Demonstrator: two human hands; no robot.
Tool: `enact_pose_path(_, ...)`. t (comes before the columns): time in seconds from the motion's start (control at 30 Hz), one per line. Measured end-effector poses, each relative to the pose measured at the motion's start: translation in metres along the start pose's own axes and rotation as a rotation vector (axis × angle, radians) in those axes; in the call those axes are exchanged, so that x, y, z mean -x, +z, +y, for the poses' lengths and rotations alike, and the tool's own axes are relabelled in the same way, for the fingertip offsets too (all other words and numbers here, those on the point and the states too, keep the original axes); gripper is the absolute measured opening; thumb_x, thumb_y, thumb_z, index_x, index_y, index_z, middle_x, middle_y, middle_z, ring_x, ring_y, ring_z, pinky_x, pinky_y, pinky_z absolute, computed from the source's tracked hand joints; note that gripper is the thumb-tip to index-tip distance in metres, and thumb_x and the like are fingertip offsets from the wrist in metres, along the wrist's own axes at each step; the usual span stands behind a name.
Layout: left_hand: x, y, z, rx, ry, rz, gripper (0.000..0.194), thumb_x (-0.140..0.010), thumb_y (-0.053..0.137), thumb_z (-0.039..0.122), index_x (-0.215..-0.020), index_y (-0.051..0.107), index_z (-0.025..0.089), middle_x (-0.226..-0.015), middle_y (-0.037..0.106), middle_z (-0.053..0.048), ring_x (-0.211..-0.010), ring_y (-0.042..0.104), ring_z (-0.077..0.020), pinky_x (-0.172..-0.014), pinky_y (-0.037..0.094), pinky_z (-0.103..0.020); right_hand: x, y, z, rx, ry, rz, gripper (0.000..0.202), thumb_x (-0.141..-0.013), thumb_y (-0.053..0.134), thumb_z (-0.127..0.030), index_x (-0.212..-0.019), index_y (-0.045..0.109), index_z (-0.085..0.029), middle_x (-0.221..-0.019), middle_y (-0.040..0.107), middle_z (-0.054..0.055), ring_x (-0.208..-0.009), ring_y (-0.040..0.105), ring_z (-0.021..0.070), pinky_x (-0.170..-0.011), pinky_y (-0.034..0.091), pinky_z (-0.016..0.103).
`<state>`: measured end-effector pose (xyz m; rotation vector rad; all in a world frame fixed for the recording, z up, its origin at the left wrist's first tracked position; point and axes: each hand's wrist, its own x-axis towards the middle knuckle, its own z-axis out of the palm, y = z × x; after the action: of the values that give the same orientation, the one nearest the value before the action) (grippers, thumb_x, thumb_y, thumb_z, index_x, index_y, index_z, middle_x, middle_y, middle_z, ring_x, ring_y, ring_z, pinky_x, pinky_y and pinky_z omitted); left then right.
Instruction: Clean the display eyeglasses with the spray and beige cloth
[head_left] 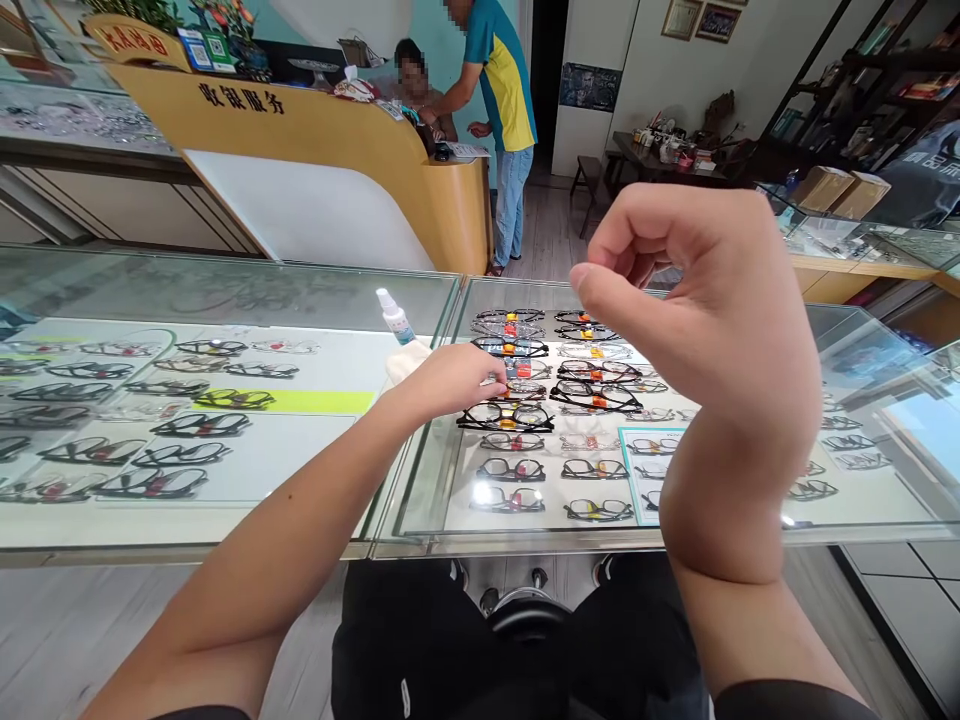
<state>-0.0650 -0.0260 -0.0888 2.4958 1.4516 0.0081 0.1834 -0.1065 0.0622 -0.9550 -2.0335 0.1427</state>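
Observation:
My left hand (466, 378) is over the glass counter, thumb and fingertips closed at the left side of a pair of eyeglasses (531, 370) in the left column. Just in front of that hand lies a thick black-framed pair (506, 416). Raised nearer the camera on the right, my right hand (697, 285) has its fingers curled and thumb close to the index finger; nothing shows between them. Below and left of it is another black pair (596, 397) with an orange tag. A white cloth (406, 361) lies beside my left wrist.
A spray bottle (394, 316) stands behind the cloth. The glass display counter (420, 500) holds rows of eyeglasses on both sides. Across the aisle, two people are at a yellow-and-white service desk (322, 140), one standing in a teal-and-yellow shirt (506, 80). Cardboard boxes (840, 190) sit at right.

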Motion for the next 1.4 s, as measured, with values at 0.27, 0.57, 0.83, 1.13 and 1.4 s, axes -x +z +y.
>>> enact_pose_path(0.27, 0.016, -0.025, -0.009, 0.514, -0.011, 0.163, 0.03, -0.09, 0.076, 0.052, -0.088, 0.082, 0.022, -0.063, 0.06, 0.001, -0.058, 0.044, -0.0139, -0.059, 0.028, -0.03, -0.001, -0.004, 0.007, -0.063, 0.025, -0.013, 0.028, -0.094, 0.07, -0.021, -0.07, 0.055, -0.026, -0.068, 0.059, -0.001, -0.066, 0.053, 0.0176, -0.061, 0.043, 0.036)
enact_pose_path(0.57, 0.008, -0.098, 0.06, 1.114, 0.395, 0.838, 0.028, -0.086, 0.093, 0.045, -0.082, 0.078, 0.022, -0.08, 0.068, -0.002, -0.075, 0.061, -0.0144, -0.075, 0.052, -0.029, -0.006, 0.001, 0.023, -0.102, 0.094, -0.087, 0.028, -0.101, 0.073, -0.042, -0.082, 0.072, -0.021, -0.075, 0.07, 0.0, -0.068, 0.055, 0.0143, -0.065, 0.037, 0.032)
enact_pose_path(0.83, 0.007, -0.094, 0.076, 1.298, 0.432, 0.788, 0.034, -0.083, 0.097, 0.053, -0.09, 0.081, 0.024, -0.085, 0.074, -0.002, -0.08, 0.071, -0.0144, -0.075, 0.062, -0.027, -0.012, 0.011, 0.027, -0.248, 0.079, -0.052, 0.038, -0.103, 0.074, -0.05, -0.082, 0.066, -0.019, -0.075, 0.062, -0.001, -0.068, 0.047, 0.012, -0.065, 0.035, 0.031)
enact_pose_path(1.13, 0.004, -0.1, 0.056, 1.416, 0.416, 0.593, 0.035, -0.073, 0.105, 0.044, -0.087, 0.08, 0.024, -0.1, 0.081, -0.002, -0.083, 0.074, -0.0136, -0.071, 0.064, -0.026, -0.021, 0.024, 0.04, -0.538, 0.146, -0.169, 0.04, -0.095, 0.084, -0.057, -0.089, 0.071, -0.019, -0.074, 0.059, -0.003, -0.067, 0.046, 0.0108, -0.061, 0.036, 0.029)
enact_pose_path(1.4, 0.002, -0.1, 0.053, 1.433, 0.452, 0.573, 0.037, -0.073, 0.105, 0.043, -0.087, 0.077, 0.024, -0.101, 0.079, -0.001, -0.083, 0.073, -0.0133, -0.07, 0.065, -0.026, -0.024, 0.028, 0.05, -0.728, 0.144, -0.185, 0.042, -0.087, 0.092, -0.056, -0.089, 0.072, -0.019, -0.072, 0.062, -0.003, -0.066, 0.051, 0.0099, -0.06, 0.039, 0.028)
